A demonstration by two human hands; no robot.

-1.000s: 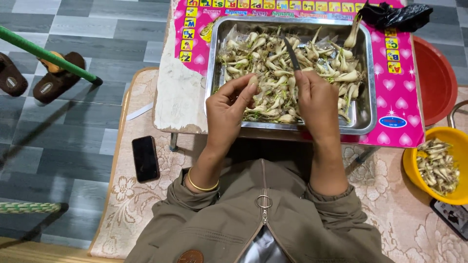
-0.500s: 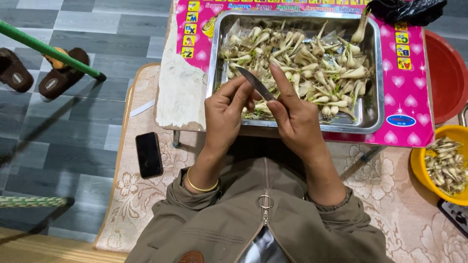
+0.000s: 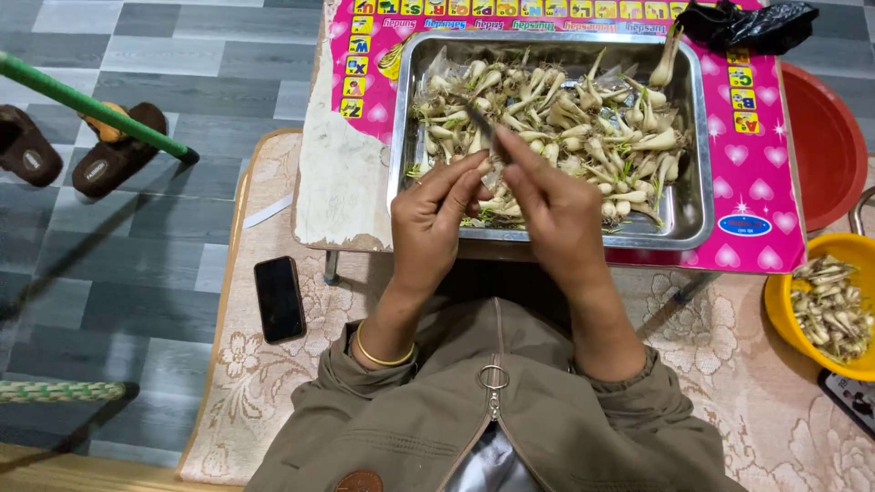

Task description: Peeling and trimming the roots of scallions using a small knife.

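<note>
Steel knife (image 3: 480, 125) in right hand (image 3: 551, 205) grip, left hand (image 3: 437, 214) pinching bulb (image 3: 488, 173)

I see both my forearms reaching forward from olive-brown jacket sleeves, angled inward so the hands meet in the middle. My left hand (image 3: 444, 211) is turned palm toward the right one, fingers curled in and thumb and forefinger pinched together at the tip. A gold bangle (image 3: 378, 351) circles the left wrist just above the cuff. My right hand (image 3: 551, 208) shows its back to me, knuckles up, fingers folded into a closed grip with the forefinger extended forward. The fingertips of the two hands touch or nearly touch; I cannot tell which
</note>
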